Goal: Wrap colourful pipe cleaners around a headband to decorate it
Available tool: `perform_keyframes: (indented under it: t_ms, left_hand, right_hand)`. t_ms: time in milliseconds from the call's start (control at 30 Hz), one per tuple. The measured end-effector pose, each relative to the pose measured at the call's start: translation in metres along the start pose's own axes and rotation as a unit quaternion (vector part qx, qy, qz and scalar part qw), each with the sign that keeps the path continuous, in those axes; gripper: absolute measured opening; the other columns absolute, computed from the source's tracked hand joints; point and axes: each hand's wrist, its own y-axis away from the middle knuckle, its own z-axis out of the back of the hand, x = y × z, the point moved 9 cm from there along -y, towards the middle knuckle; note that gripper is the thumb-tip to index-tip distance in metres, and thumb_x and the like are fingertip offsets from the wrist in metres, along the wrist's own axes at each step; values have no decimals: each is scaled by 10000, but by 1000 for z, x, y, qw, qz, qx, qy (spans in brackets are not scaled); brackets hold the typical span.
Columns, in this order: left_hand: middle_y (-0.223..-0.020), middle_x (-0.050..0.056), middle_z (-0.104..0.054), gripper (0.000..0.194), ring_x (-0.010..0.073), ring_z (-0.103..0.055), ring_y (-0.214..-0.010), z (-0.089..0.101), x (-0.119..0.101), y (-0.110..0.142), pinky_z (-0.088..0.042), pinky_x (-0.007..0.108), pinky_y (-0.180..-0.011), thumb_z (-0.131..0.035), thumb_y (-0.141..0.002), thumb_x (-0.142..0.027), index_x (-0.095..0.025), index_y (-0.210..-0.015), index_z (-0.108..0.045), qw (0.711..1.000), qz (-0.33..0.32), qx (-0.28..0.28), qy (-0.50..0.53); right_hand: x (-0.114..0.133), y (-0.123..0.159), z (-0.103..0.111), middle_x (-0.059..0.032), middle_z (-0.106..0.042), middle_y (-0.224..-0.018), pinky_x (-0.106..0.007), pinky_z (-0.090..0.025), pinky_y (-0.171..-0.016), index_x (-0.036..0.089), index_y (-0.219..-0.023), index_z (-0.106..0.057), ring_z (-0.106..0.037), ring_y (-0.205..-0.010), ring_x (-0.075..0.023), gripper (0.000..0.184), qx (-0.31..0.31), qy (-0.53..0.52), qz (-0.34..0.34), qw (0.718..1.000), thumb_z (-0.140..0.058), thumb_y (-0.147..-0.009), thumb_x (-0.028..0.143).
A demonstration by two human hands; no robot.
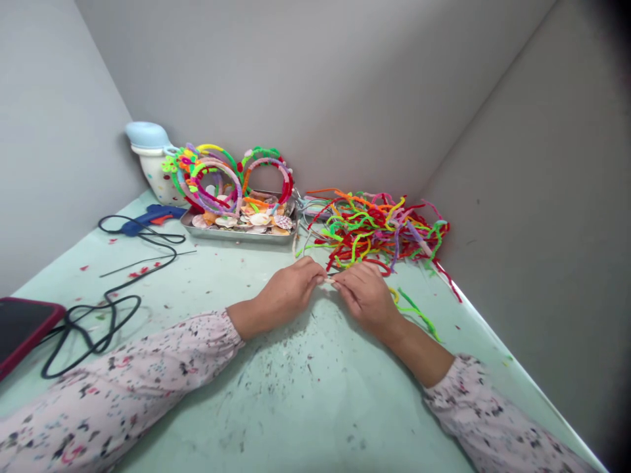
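Observation:
My left hand [288, 292] and my right hand [365, 295] rest on the pale green table [315, 394], fingertips meeting in a pinch around a small pale piece [329, 280] I cannot name. Both hands are closed. Just beyond them lies a tangled heap of coloured pipe cleaners [377, 226]. A green and a yellow pipe cleaner [414, 309] lie loose beside my right wrist.
A metal tray [236, 233] holds shells and pipe-cleaner-wrapped hoops [231, 177]. A blue glue gun [148, 217] with a black cord [98, 315] lies at left. A white and blue container [152, 161] stands at the back, a red-cased phone [22, 328] far left. Grey walls close in.

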Motion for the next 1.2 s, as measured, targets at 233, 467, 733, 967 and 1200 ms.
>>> perform_keyframes:
  t_ms: [233,467,733,967,1200]
  left_hand:
    - [-840,36,-552,224,147,-534,-764,-2,1,1,-437,274,-723,-353,-902,-159,-161,-890,-577,1000,4,9,-17]
    - [-837,36,-549,207,149,-528,-752,-4,2,1,-436,276,-712,-356,-896,-152,-155,-877,-562,1000,11,11,-16]
    - [-906,49,-564,194,150,-543,-816,1,-1,1,-436,275,-744,-385,-910,-191,-161,-936,-574,1000,4,-20,3]
    - [-862,36,-575,154,107,-527,-691,27,-20,8,-424,232,-660,-454,-893,-233,-170,-965,-576,993,-41,-104,32]
    - [-937,54,-656,232,140,-595,-753,-13,-14,8,-465,257,-693,-477,-875,-256,-174,-1063,-585,998,-45,44,-15]
  right_hand:
    - [3,0,-1,-49,-646,-825,-371,-354,-826,195,-911,-607,-526,-822,-196,130,8,-2,5,1000,-477,-900,193]
    - [1,-1,-3,-51,-644,-828,-374,-347,-821,187,-910,-606,-516,-816,-194,138,18,-8,3,1000,-470,-904,205]
    - [1,-3,-1,-55,-630,-807,-370,-357,-796,178,-927,-611,-511,-795,-195,142,15,-24,-11,1000,-481,-900,231]
    - [-15,0,17,-59,-646,-852,-375,-387,-791,198,-960,-603,-551,-813,-203,129,-86,-43,-84,992,-490,-903,222]
    - [-13,7,39,-55,-633,-846,-401,-414,-810,230,-962,-582,-561,-820,-213,118,-175,-68,-98,977,-489,-889,217]
